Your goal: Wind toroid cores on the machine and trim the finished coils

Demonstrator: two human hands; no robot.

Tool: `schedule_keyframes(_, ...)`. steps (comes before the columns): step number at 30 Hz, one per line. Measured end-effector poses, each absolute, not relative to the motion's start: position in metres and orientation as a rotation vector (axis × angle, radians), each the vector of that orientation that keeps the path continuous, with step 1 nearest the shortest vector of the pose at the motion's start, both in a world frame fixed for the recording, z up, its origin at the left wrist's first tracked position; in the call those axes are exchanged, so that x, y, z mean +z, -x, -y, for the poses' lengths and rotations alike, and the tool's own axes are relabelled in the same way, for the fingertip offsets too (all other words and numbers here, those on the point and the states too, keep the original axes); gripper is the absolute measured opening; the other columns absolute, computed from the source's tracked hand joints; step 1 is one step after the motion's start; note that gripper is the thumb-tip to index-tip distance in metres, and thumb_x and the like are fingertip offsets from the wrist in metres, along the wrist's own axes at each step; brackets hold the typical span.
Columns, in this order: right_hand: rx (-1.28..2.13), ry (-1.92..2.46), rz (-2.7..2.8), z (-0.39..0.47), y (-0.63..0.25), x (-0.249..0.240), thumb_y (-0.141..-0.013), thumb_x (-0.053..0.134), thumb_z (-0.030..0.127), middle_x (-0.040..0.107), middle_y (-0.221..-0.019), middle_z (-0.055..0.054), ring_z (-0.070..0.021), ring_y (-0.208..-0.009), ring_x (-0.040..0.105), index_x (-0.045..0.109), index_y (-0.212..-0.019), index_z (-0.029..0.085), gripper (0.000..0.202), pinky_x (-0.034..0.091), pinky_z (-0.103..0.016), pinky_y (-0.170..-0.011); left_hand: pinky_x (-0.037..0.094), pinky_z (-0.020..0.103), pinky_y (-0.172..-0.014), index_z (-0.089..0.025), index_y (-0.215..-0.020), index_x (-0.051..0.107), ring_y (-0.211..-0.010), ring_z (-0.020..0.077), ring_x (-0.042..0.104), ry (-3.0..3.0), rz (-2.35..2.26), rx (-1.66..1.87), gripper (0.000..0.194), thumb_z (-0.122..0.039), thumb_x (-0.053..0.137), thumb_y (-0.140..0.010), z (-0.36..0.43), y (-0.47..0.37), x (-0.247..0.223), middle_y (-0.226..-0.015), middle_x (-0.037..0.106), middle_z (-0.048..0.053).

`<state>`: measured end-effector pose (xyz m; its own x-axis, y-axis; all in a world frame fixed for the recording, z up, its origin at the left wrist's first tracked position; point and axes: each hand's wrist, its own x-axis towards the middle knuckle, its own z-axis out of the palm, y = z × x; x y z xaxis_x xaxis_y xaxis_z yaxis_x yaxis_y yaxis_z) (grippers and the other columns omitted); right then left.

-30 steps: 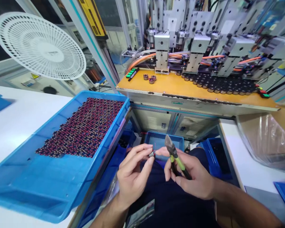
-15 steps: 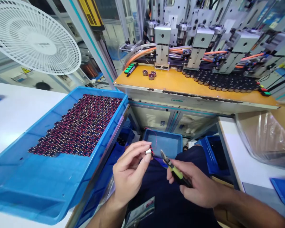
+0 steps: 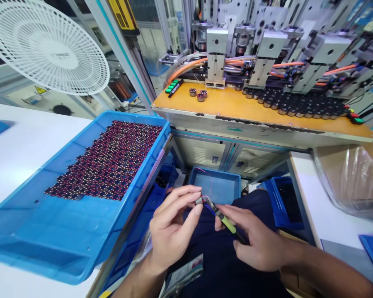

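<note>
Between the thumb and fingers of my left hand [image 3: 174, 225] is a small round wound part [image 3: 199, 200], its far side partly hidden by the fingertips. Thin red wire rises from it over a blue bin. My right hand [image 3: 255, 240] is wrapped round green-and-black cutters [image 3: 226, 223], whose jaw tips are right beside the part and its wire. Whether the jaws touch the wire is too small to tell. A large blue tray [image 3: 65, 231] on the left holds many similar parts in packed rows [image 3: 108, 161].
The small blue bin [image 3: 217, 184] stands below, beyond my hands. An orange bench [image 3: 233, 105] bears a few loose parts, markers and rows of dark parts under machine heads [image 3: 216, 58]. A white fan [image 3: 59, 54] stands upper left; a plastic-lined box [image 3: 354, 182] is at right.
The cutters in my right hand have moved left, and their tips are now close beside the part. My left hand still holds the part, turned slightly. The whole view has shifted a little.
</note>
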<state>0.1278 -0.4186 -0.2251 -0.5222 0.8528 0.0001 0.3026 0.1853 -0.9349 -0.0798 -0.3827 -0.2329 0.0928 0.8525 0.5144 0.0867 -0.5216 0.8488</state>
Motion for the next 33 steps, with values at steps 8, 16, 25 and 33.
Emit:
schedule_keyframes(8, 1.445, 1.035, 1.784, 0.4179, -0.1261, -0.2213, -0.067, 0.047, 0.004, 0.056, -0.088, -0.001, -0.012, -0.074, 0.054, 0.056, -0.128, 0.018, 0.063, 0.049, -0.026, -0.072, 0.06, 0.024, -0.071, -0.02, -0.109, 0.072, -0.096, 0.017, 0.069, -1.737, -0.91, 1.518, 0.038, 0.003, 0.065, -0.08, 0.3797, 0.0764, -0.2341, -0.109, 0.07, 0.007)
schedule_keyframes(16, 1.461, 1.061, 1.777, 0.4175, -0.1259, -0.2183, -0.067, 0.047, 0.004, 0.053, -0.08, 0.001, -0.0094, -0.067, 0.049, 0.06, -0.106, 0.016, 0.043, 0.042, -0.022, -0.063, 0.06, 0.025, -0.073, -0.019, -0.109, 0.072, -0.098, 0.0178, 0.069, -1.747, -0.927, 1.517, 0.037, 0.003, 0.066, -0.08, 0.3798, 0.077, -0.2347, -0.109, 0.07, 0.008)
schedule_keyframes(25, 1.531, 1.064, 1.727, 0.421, -0.126, -0.2198, -0.066, 0.047, 0.003, 0.051, -0.079, 0.002, -0.0088, -0.066, 0.048, 0.057, -0.096, 0.017, 0.035, 0.04, -0.021, -0.061, 0.06, 0.025, -0.073, -0.02, -0.108, 0.072, -0.097, 0.017, 0.069, -1.732, -0.925, 1.519, 0.037, 0.004, 0.065, -0.08, 0.3783, 0.0746, -0.2367, -0.108, 0.07, 0.008)
schedule_keyframes(33, 1.556, 1.199, 1.658, 0.4203, -0.1259, -0.2224, -0.072, 0.05, 0.004, 0.048, -0.073, 0.004, -0.008, -0.063, 0.041, 0.056, -0.088, 0.017, 0.021, 0.035, -0.021, -0.06, 0.06, 0.026, -0.072, -0.019, -0.107, 0.072, -0.098, 0.0184, 0.068, -1.729, -0.94, 1.501, 0.034, 0.001, 0.066, -0.081, 0.3783, 0.0757, -0.2382, -0.108, 0.07, 0.008)
